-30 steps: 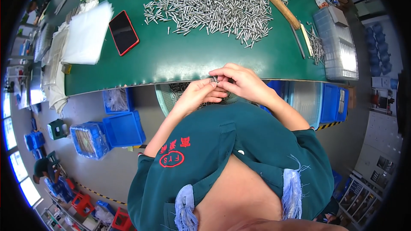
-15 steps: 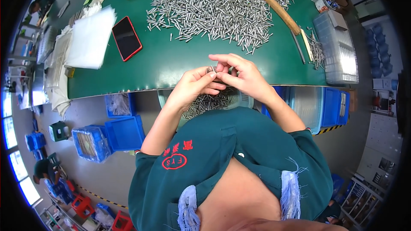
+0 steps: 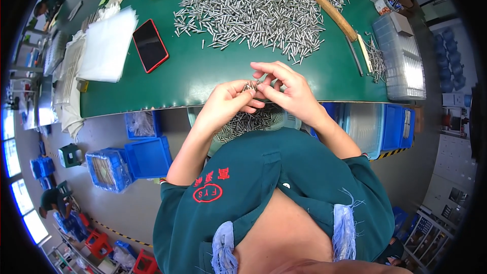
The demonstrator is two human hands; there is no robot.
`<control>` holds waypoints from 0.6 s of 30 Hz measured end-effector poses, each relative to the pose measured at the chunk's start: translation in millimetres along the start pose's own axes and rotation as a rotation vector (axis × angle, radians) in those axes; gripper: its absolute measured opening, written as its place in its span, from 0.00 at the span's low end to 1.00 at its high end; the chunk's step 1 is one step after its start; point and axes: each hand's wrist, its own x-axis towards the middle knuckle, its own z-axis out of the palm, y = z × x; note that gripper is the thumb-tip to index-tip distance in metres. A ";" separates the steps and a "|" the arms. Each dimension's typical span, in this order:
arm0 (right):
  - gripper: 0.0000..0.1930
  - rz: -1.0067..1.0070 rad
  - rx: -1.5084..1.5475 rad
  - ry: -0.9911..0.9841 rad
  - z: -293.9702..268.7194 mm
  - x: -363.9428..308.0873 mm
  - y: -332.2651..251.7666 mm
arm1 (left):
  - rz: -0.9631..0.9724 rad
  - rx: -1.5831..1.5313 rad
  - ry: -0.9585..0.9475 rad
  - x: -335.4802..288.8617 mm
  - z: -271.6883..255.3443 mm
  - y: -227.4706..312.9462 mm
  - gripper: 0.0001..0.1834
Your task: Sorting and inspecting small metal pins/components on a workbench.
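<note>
Metal pins [image 3: 248, 87] held in left hand [image 3: 226, 102].

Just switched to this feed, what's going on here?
A person's left hand holds a few small metal pins, with the right hand up against them; whether it grips one is unclear. A big heap of similar pins lies on the green table. Below the table edge, a pale green basket holds more.

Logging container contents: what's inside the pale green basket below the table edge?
Loose silvery metal pins show inside the basket. The green tabletop and shirt cover its far and near parts; its bottom cannot be seen under the pins.
</note>
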 end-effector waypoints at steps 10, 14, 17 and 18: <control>0.19 -0.036 0.012 0.004 -2.1 -0.6 -3.4 | 0.031 -0.070 -0.024 -0.7 -0.4 2.1 0.16; 0.19 -0.015 0.042 -0.001 -3.4 -1.1 1.0 | 0.031 -0.092 -0.028 -0.4 -1.5 1.3 0.17; 0.19 0.021 0.145 0.009 -3.4 -1.3 3.9 | 0.026 -0.095 -0.020 -1.4 -2.2 2.4 0.17; 0.19 0.070 0.172 0.003 -3.9 -0.8 2.0 | 0.015 -0.087 -0.029 -1.8 -3.1 2.7 0.18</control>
